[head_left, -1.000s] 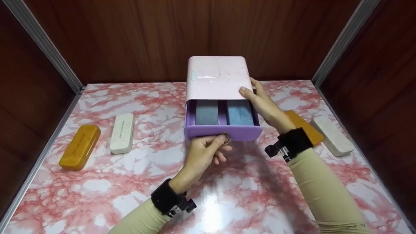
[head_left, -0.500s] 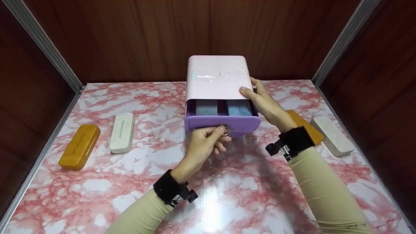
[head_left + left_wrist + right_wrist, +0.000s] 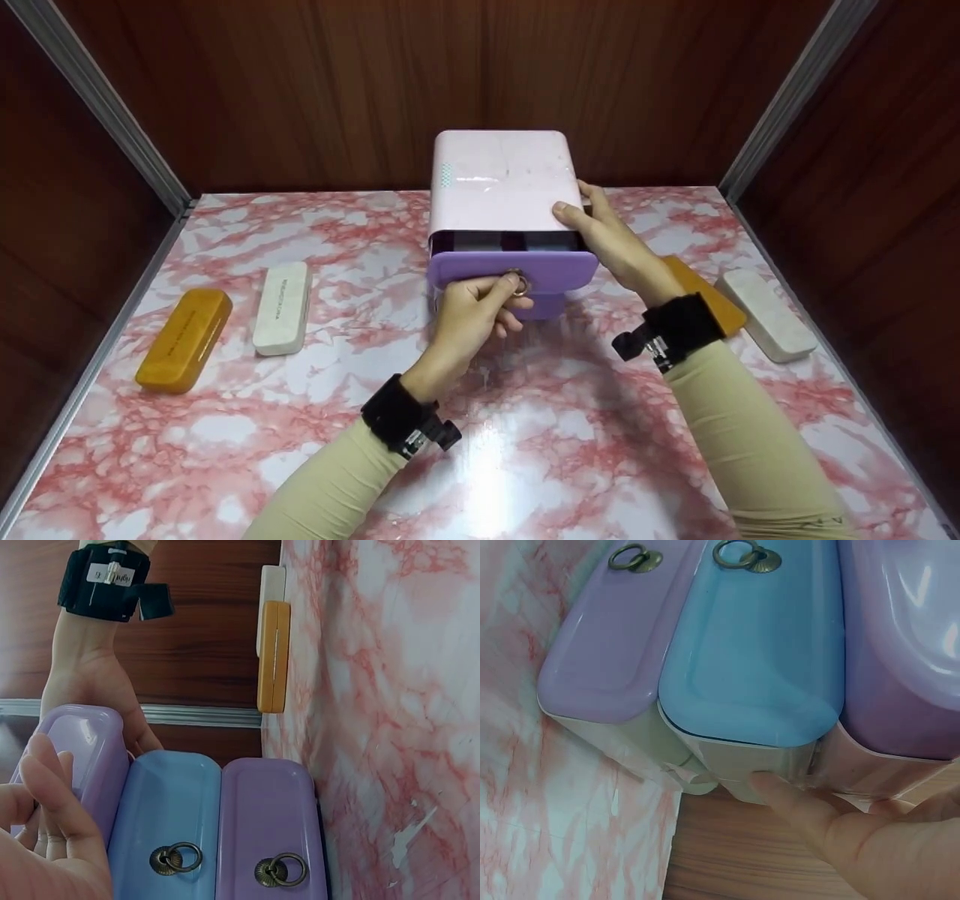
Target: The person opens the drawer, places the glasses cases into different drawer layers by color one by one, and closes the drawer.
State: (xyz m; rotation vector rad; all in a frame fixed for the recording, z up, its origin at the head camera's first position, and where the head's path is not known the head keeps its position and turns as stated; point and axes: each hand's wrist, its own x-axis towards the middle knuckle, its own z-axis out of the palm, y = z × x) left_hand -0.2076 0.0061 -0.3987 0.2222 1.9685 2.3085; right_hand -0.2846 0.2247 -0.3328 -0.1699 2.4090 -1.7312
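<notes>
Drawer unit (image 3: 506, 180) stands toward the rear of the marbled surface (image 3: 352, 420), pink top facing up. Its purple top drawer (image 3: 476, 268) projects partway, leaving a narrow gap behind the drawer front. The left hand (image 3: 466, 322) pinches the ring pull (image 3: 526, 285) of this drawer. The right hand (image 3: 613, 236) braces the unit's right side, thumb on the top, fingers extended along the side. The blue drawer (image 3: 176, 795) and lower purple drawer (image 3: 270, 802) sit flush beneath. One orange case (image 3: 184, 341) and one white case (image 3: 282, 309) lie left; another such pair lies right.
</notes>
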